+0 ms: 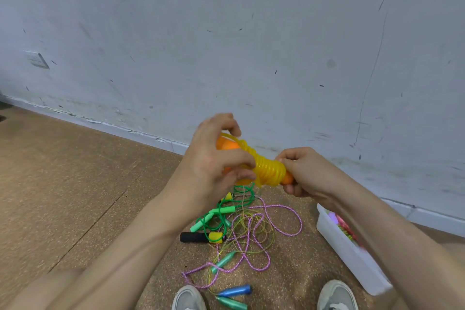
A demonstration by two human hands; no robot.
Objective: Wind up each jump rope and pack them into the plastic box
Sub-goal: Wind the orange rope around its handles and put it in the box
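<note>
Between my two hands, in front of the wall, is a yellow jump rope (267, 168) coiled tightly around its orange handles. My left hand (216, 158) grips the left end of the bundle, fingers curled over the coils. My right hand (302, 171) pinches the right end by an orange handle tip. On the floor below lies a tangle of ropes: a green one with green foam handles (214, 216), a pink-purple braided one (276, 219), and a thin yellow-green one (254, 231). The white plastic box (344, 246) stands at the right, partly hidden by my right forearm.
A black-and-yellow handle (201, 237) and blue and green metallic handles (234, 296) lie among the ropes. My two grey shoes (188, 297) stand at the bottom edge. The box holds some colourful items. The white wall runs close behind; brown floor stretches left.
</note>
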